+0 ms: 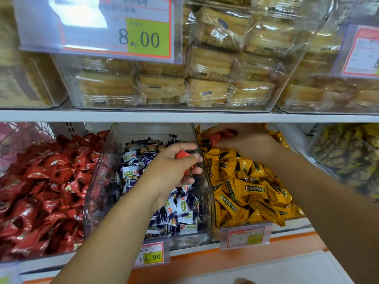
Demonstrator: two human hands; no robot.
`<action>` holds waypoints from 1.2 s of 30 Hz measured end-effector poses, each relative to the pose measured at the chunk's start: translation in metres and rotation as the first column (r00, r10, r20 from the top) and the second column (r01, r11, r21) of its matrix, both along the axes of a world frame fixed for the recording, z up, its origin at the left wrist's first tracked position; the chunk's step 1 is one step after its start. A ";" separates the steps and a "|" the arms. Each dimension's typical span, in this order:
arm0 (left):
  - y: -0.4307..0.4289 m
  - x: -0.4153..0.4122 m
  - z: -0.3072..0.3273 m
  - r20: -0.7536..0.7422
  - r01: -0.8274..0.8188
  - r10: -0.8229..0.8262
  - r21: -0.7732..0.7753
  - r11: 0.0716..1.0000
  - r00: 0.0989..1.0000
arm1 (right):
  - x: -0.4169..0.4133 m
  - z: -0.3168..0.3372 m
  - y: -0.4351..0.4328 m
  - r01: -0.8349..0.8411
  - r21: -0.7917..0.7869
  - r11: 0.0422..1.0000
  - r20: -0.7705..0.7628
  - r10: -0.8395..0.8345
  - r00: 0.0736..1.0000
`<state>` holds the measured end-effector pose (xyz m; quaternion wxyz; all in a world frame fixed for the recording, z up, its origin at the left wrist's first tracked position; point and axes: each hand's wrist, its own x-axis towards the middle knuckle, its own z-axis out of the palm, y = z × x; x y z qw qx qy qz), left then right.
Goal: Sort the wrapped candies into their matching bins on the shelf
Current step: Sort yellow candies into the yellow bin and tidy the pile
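While the right hand (248,141) pinched stray red candies (217,137) at the back of the yellow bin (215,226), the left hand (170,171) had its fingers curled round more — best carry both lots to the red bin (37,255), far left.

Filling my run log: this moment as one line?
left hand: grips red candies above blue-white candy bin | right hand: grips stray red candies in yellow candy bin | red candy bin: far left
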<state>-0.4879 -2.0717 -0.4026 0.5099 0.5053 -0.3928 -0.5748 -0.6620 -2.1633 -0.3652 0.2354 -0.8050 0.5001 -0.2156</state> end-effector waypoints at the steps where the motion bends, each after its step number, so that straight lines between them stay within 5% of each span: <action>1: 0.001 -0.002 0.002 -0.034 0.009 -0.008 0.004 1.000 0.999 | 0.003 0.000 0.011 -0.032 -0.032 0.999 0.031 0.033 0.999; 5: 0.004 -0.008 0.010 -0.165 0.026 -0.020 0.030 0.999 0.986 | 0.009 -0.014 0.040 -0.111 -0.018 0.994 0.236 0.112 0.965; 11: 0.005 -0.009 0.007 -0.075 0.041 -0.037 0.059 0.997 0.997 | 0.009 -0.027 0.059 -0.133 0.058 0.989 0.433 0.095 0.897; 17: 0.006 -0.005 0.007 -0.022 0.074 -0.073 0.051 0.996 0.997 | 0.010 -0.027 0.069 -0.144 0.181 0.973 0.543 0.023 0.840; 28: 0.010 0.007 0.007 0.097 0.030 -0.042 0.125 0.992 0.994 | 0.037 -0.044 0.080 -0.113 0.105 0.988 0.574 0.032 0.818; 31: 0.007 0.018 0.006 0.094 -0.058 0.047 0.126 0.990 0.994 | 0.019 -0.030 0.073 -0.145 0.141 0.979 0.470 0.062 0.880; 34: 0.006 0.030 0.006 0.108 -0.126 0.116 0.096 0.987 0.987 | -0.010 -0.019 0.033 0.128 0.015 0.992 0.307 -0.126 0.943; 36: 0.007 0.033 0.007 0.112 -0.130 0.121 0.077 0.989 0.986 | -0.018 -0.014 -0.002 0.220 -0.077 0.972 0.047 -0.217 0.975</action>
